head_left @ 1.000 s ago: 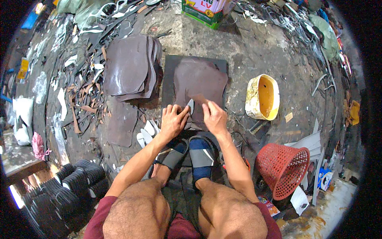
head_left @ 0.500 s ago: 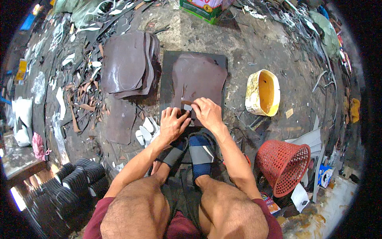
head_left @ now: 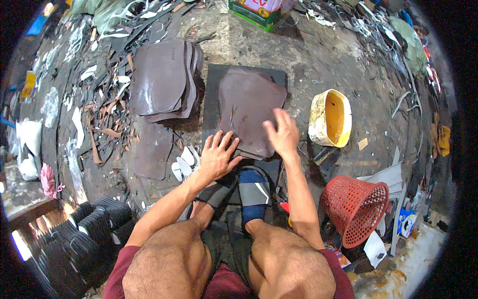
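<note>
A brown, smooth-faced sheet [head_left: 251, 107] with a wavy outline lies on a black rectangular board [head_left: 211, 94] in front of my feet. Its near edge shows layered corners, and a short dark mark runs down its left part. My left hand [head_left: 219, 157] rests at the near left corner of the sheet, fingers spread, holding nothing that I can see. Over the sheet's right edge is my right hand [head_left: 285, 134], slightly blurred, with thumb and fingers apart and nothing visible in it.
Left of the board stands a stack of brown sheets [head_left: 157, 79], with small white pieces [head_left: 185, 162] nearer me. A yellow-lined tub [head_left: 318, 119] and a red perforated basket [head_left: 348, 209] are at right. Black soles [head_left: 99, 224] fill the lower left; scraps [head_left: 107, 109] litter the floor.
My right hand has moved away from my left, to the right, and its fingers have spread. The small pale piece and brown strip between the hands are no longer visible. My left hand's fingers have straightened.
</note>
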{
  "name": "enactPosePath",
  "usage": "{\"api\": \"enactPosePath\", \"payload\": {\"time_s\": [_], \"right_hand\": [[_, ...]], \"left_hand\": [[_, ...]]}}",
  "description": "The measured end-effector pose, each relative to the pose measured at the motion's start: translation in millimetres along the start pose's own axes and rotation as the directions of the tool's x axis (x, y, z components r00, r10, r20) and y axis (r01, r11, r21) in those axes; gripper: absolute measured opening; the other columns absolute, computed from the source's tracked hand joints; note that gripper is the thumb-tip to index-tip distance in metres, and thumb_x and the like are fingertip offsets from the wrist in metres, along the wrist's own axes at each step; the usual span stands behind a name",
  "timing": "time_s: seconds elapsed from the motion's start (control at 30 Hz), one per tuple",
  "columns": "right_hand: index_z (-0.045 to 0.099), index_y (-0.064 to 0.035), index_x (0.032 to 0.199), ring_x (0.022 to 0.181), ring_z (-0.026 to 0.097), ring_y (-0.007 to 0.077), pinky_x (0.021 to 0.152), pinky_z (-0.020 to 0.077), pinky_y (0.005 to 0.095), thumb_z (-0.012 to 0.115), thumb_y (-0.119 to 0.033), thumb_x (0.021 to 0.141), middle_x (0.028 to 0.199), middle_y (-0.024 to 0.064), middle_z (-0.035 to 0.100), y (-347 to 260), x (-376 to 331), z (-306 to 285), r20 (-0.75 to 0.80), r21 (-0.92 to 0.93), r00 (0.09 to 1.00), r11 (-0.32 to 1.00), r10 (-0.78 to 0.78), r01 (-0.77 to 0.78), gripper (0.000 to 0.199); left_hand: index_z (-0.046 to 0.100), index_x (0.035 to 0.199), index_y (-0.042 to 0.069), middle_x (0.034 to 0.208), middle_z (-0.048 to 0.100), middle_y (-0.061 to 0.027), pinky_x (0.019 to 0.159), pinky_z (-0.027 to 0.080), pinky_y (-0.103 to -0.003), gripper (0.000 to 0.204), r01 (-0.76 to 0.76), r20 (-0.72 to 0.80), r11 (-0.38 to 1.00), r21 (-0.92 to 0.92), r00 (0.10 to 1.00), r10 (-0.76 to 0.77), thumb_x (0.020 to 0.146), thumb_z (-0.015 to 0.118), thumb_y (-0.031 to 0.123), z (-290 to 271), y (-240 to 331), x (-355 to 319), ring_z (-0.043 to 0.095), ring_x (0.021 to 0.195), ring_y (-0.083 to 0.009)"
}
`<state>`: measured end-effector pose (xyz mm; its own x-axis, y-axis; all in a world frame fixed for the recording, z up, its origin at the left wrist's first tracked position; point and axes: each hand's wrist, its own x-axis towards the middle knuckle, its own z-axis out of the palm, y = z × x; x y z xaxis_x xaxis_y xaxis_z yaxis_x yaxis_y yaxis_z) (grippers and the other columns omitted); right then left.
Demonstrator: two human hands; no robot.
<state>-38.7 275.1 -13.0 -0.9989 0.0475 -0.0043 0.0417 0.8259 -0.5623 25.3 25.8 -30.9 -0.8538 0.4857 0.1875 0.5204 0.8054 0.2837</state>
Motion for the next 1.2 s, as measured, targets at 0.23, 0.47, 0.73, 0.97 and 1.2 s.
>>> {"api": "enactPosePath", "payload": {"time_s": [0.23,0.47,0.73,0.97,1.2], "right_hand": [[0.061,0.0041,0.132,0.119,0.066,0.0341,0.103,0.0518,0.0436,0.069,-0.008,0.095,0.128,0.0211,0.068,-63,-33,1,-0.08,0.363,0.996,0.932,0.029,0.002,0.04],[0.054,-0.0001,0.149,0.136,0.056,0.0237,0.098,0.0548,0.0343,0.068,-0.01,0.099,0.151,0.0153,0.055,-115,-18,-78,-0.037,0.908,0.999,0.417,-0.028,0.046,0.053],[0.07,-0.0126,0.134,0.127,0.062,0.033,0.104,0.0504,0.0436,0.072,-0.026,0.097,0.145,0.0104,0.062,-49,-26,28,0.099,0.419,0.983,0.902,-0.156,0.102,0.04],[0.074,-0.0184,0.113,0.122,0.063,0.0304,0.097,0.0502,0.0494,0.07,-0.038,0.095,0.126,0.0059,0.07,-35,-44,60,0.051,-0.189,0.853,0.834,-0.519,0.518,0.027],[0.065,-0.0041,0.1,0.088,0.07,0.042,0.079,0.0536,0.05,0.055,-0.028,0.107,0.094,0.0208,0.072,17,104,-39,-0.653,0.156,0.756,0.986,0.055,0.063,0.027]], "left_hand": [[0.053,0.15,0.008,0.146,0.053,-0.0181,0.115,0.039,-0.053,0.072,0.287,-0.078,0.816,-0.501,0.925,-0.373,0.09,0.079,0.039,-10,-27,26,0.045,0.14,-0.039],[0.065,0.127,0.001,0.116,0.074,-0.0092,0.094,0.055,-0.039,0.048,0.329,0.31,-0.1,-0.939,0.686,-0.659,0.084,0.086,0.008,-139,-70,53,0.07,0.103,-0.0213],[0.039,0.155,0.0,0.128,0.065,-0.021,0.102,0.051,-0.047,0.095,0.757,-0.175,0.652,-0.043,0.637,-0.751,0.079,0.09,0.027,-161,-259,39,0.065,0.114,-0.0336],[0.074,0.107,0.007,0.105,0.072,-0.0123,0.081,0.052,-0.041,0.026,0.325,-0.417,0.873,-0.363,0.781,-0.465,0.082,0.081,0.008,-91,-92,-21,0.065,0.089,-0.0298],[0.077,0.112,0.009,0.11,0.066,-0.0171,0.09,0.054,-0.046,0.027,0.364,0.278,0.888,-0.28,0.917,-0.287,0.089,0.077,0.023,-24,-15,-65,0.064,0.106,-0.0365]]}}
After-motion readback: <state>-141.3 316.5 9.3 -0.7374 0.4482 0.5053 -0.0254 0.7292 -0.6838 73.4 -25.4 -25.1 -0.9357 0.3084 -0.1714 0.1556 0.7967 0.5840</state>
